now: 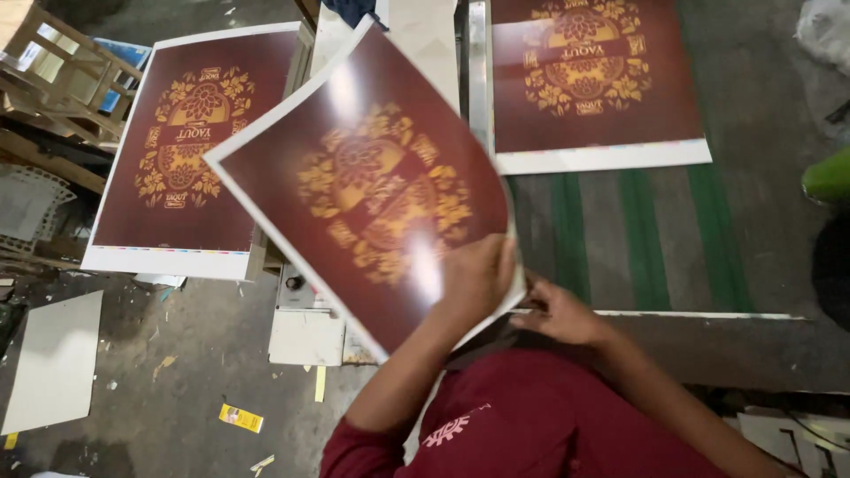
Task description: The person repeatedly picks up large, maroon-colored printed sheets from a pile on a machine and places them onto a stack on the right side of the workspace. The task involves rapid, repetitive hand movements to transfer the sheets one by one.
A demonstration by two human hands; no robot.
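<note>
Head view, looking down at 1 person in a maroon shirt point(549, 416) handling a large glossy printed sheet point(372, 186), dark red with a gold ornamental pattern and a white border. The sheet is lifted and tilted in the air at centre frame, blurred, with glare on its surface. The left hand point(474, 279) lies on the sheet's lower right edge with fingers closed over it, gripping it from the printed side. The right hand point(560, 312) sits just beside that edge, partly under the sheet, fingers curled; cannot tell whether it actually grips the sheet or only touches it. 2 more prints of the same design lie flat: a left stack point(190, 146) on a raised stand at upper left, and a right stack point(589, 80) on a work surface with green belts point(642, 239) at upper right. Below the held sheet is a grey concrete floor point(195, 354) with paper scraps, a white board point(55, 361) at lower left and a small yellow scrap point(241, 418).
</note>
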